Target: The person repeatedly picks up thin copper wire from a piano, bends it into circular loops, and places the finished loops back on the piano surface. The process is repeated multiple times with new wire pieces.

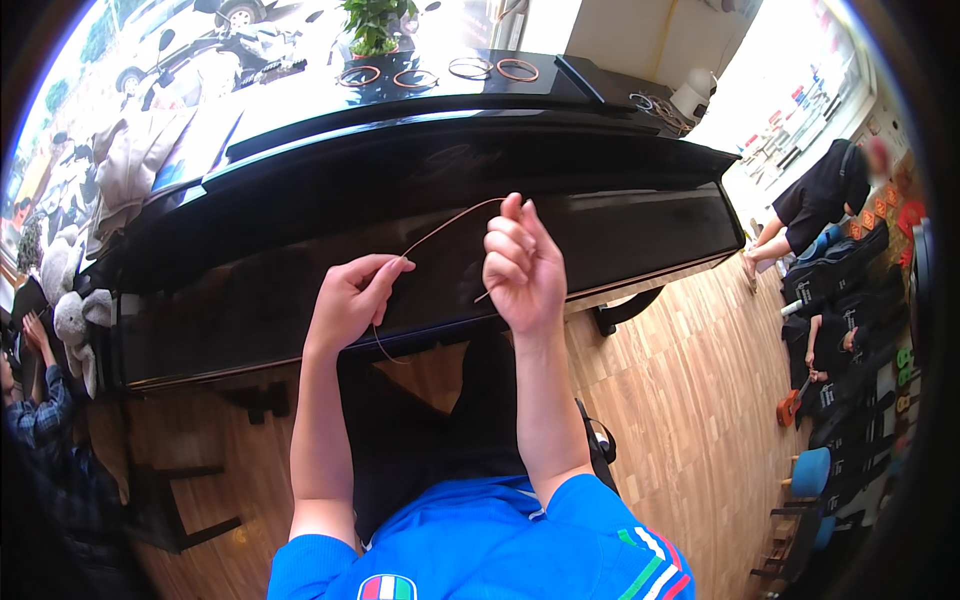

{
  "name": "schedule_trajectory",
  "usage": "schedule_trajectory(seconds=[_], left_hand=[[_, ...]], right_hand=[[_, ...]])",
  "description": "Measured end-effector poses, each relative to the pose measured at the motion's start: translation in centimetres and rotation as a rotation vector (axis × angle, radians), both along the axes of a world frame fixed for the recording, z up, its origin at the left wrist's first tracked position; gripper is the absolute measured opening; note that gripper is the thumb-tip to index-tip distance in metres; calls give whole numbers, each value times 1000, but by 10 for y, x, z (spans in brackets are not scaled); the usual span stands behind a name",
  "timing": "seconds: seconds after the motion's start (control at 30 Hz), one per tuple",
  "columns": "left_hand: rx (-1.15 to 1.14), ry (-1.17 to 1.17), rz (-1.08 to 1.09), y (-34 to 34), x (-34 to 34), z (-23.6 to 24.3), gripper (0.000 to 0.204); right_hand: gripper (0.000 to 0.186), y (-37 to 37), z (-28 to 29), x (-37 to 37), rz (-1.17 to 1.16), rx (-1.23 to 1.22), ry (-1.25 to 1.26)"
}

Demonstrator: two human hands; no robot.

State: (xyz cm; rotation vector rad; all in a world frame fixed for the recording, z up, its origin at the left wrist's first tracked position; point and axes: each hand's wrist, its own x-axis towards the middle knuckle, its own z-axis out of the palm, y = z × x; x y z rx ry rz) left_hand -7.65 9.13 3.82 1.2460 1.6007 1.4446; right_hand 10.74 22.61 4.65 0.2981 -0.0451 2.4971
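Note:
A thin copper-coloured wire (448, 224) arcs upward from my left hand to my right hand, above the closed front of a black piano (270, 245). My left hand (345, 300) pinches it between thumb and fingertips, and a loose length curls down below that hand. Higher up, my right hand (525, 265) is closed with the wire between thumb and forefinger; its other fingers are curled in. A short wire end pokes out at the left of my right palm. Several coiled copper-coloured wires (517, 70) lie in a row on the piano's top.
A potted plant (370, 28), a tangled cable (655, 108) and a white device (693, 95) stand on the piano top. Plush toys (75, 320) sit at its left end, near a person in plaid (45, 410). People, a small guitar (789, 408) and blue stools (808, 472) are at right.

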Motion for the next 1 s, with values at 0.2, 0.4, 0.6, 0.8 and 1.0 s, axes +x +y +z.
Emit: schedule_trajectory(seconds=[0.2,0.4,0.6,0.8,1.0], left_hand=[[43,-21,76,-1,0,-2,23],[66,-29,78,0,-3,-8,23],[101,40,15,0,-2,-7,22],[81,248,-110,-4,0,-3,18],[128,340,-189,-5,-2,-3,16]], right_hand=[[27,17,8,28,-84,197,-193],[33,23,9,61,-109,346,-238],[30,-4,29,49,-252,62,-202],[29,-23,36,4,-652,370,-285],[15,-18,24,-35,-1324,1814,-1046]])
